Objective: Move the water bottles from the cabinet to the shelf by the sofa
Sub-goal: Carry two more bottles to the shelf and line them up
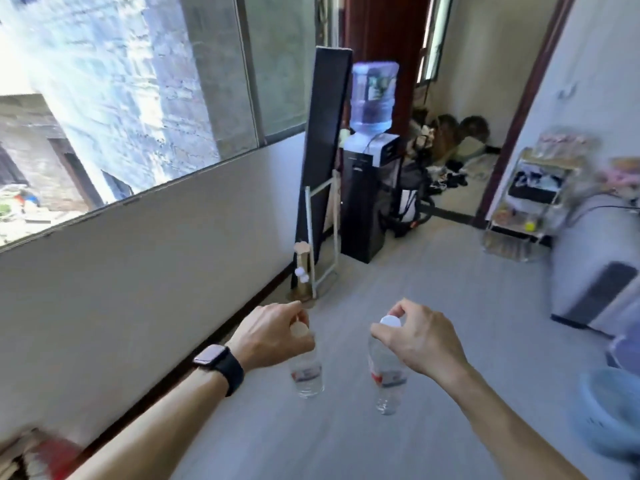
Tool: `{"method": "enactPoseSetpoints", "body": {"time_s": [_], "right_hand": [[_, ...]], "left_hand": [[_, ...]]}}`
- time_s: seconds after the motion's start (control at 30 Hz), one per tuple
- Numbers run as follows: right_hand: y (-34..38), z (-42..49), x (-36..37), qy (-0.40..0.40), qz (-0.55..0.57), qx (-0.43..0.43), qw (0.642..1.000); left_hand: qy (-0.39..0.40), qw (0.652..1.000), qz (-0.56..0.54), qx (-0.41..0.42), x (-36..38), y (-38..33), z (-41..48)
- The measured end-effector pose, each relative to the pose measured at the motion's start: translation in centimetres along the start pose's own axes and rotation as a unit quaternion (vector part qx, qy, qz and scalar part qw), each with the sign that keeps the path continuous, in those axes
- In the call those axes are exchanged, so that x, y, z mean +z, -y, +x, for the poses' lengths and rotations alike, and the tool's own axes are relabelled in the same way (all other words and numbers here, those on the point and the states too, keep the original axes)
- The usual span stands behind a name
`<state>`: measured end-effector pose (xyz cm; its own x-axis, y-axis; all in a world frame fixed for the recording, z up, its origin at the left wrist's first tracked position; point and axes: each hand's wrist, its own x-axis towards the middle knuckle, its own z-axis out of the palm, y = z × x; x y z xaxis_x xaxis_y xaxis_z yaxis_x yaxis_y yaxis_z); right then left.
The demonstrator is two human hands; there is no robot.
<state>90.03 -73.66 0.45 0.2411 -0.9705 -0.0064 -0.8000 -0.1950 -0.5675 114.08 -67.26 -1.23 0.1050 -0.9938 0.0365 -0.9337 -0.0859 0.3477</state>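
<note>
Carrying step: left hand (273, 332) and right hand (420, 339) each pinch a bottle's cap, left bottle (306, 374) and right bottle (389, 375) dangling (mid-walk, apparently). Next, reach the shelf (530, 202), far right.

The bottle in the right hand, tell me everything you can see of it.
The bottle is small, clear plastic, with a white cap and a red-and-white label round its middle. It hangs roughly upright, base down, above the grey floor. Only the right hand touches it, gripping it at the neck by the cap.
</note>
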Motion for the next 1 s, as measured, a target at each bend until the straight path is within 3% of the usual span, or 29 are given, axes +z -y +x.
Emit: {"method": "enactPoseSetpoints", "body": {"time_s": [0.37, 0.63, 1.0], "right_hand": [[-13.7, 10.3, -13.2, -0.168, 0.009, 0.131, 0.977], [-19.9, 22.2, -20.7, -0.217, 0.027, 0.195, 0.956], [-28.7, 37.1, -27.8, -0.316, 0.095, 0.251, 0.91]], "left_hand": [[0.052, 0.979, -0.013, 0.195, 4.1, -16.7, 22.4], [0.037, 0.951, -0.005, 0.305, 3.9, -23.6, 40.3], [0.042, 0.935, 0.014, 0.352, 5.3, -32.9, 62.0]]}}
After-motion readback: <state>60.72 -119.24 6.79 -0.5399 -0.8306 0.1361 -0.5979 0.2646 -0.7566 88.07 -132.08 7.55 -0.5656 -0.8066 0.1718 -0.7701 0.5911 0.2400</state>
